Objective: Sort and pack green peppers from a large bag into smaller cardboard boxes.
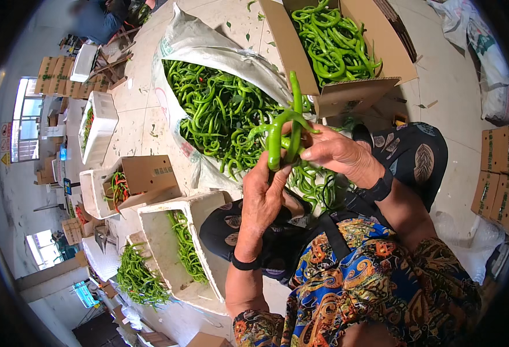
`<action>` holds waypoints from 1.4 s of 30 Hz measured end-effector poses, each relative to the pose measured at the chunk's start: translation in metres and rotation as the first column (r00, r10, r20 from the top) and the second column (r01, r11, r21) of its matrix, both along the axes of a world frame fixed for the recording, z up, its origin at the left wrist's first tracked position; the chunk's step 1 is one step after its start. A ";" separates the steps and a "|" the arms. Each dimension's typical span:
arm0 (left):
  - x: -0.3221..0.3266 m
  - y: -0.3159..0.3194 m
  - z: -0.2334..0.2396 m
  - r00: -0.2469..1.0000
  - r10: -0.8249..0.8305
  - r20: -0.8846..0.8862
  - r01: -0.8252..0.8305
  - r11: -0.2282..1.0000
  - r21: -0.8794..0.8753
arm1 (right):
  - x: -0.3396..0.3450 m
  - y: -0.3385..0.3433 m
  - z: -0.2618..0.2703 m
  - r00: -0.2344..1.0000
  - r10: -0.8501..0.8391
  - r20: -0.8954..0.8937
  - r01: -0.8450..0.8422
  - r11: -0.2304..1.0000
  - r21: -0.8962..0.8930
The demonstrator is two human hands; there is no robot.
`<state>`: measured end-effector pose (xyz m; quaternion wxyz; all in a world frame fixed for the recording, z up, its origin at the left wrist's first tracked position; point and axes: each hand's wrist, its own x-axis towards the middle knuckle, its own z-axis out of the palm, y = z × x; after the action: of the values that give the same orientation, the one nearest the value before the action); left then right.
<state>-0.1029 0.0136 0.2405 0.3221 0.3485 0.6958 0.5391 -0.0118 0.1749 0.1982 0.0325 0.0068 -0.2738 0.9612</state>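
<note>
Several long green chili peppers point(275, 141) are gripped between my two hands, above my lap. My left hand point(263, 191) closes its thumb and fingers on their lower ends. My right hand point(334, 149) holds the same peppers from the other side, thumb and fingertips bent round them. Just beyond my hands lies an open white woven sack point(219, 41) full of green chili peppers point(219, 104). To its right stands an open cardboard box point(354, 93) with more green peppers point(332, 43) inside. Loose peppers point(308, 186) lie on the floor between my legs.
At left, a white foam box point(163, 251) holds some green peppers, with a pepper heap point(139, 275) beside it. Farther off are a cardboard box point(148, 175) with red and green peppers and another foam box point(104, 126). A person point(94, 21) is at the far upper left.
</note>
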 end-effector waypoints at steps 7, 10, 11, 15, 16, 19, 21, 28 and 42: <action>0.007 0.000 -0.005 0.956 0.288 -0.056 -0.281 0.953 0.113 | 0.000 -0.009 0.003 0.940 -0.272 0.205 0.243 0.958 0.155; -0.002 -0.006 -0.015 0.852 0.513 0.107 -0.520 0.852 0.058 | -0.001 -0.005 0.001 0.934 -0.306 0.186 0.277 0.946 0.168; -0.001 -0.007 -0.019 0.851 0.514 0.108 -0.521 0.852 0.054 | 0.000 -0.005 0.000 0.930 -0.324 0.174 0.294 0.939 0.177; 0.007 -0.008 -0.042 0.687 0.468 0.555 -0.582 0.813 0.035 | -0.004 -0.009 0.009 0.883 -0.426 0.198 0.419 0.904 0.082; 0.008 -0.008 -0.043 0.626 0.479 0.615 -0.632 0.774 0.041 | -0.004 -0.007 0.001 0.888 -0.438 0.141 0.425 0.898 0.115; 0.010 -0.008 -0.032 0.544 0.482 0.687 -0.703 0.709 0.060 | -0.003 -0.003 0.003 0.905 -0.373 0.204 0.371 0.927 0.048; 0.012 -0.008 -0.020 0.501 0.393 0.771 -0.742 0.653 0.150 | -0.002 -0.002 0.004 0.917 -0.357 0.178 0.361 0.932 0.006; 0.005 -0.006 -0.017 0.437 0.191 0.879 -0.787 0.555 0.270 | -0.004 -0.001 0.000 0.958 -0.281 0.065 0.288 0.944 -0.161; -0.004 -0.005 0.004 0.545 0.140 0.827 -0.716 0.591 0.372 | -0.014 -0.024 0.024 0.866 -0.397 0.305 0.397 0.915 0.064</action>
<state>-0.1065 0.0085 0.2449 0.2610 -0.0030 0.3258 0.9087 -0.0255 0.1512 0.2221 0.1859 -0.2013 -0.2703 0.9230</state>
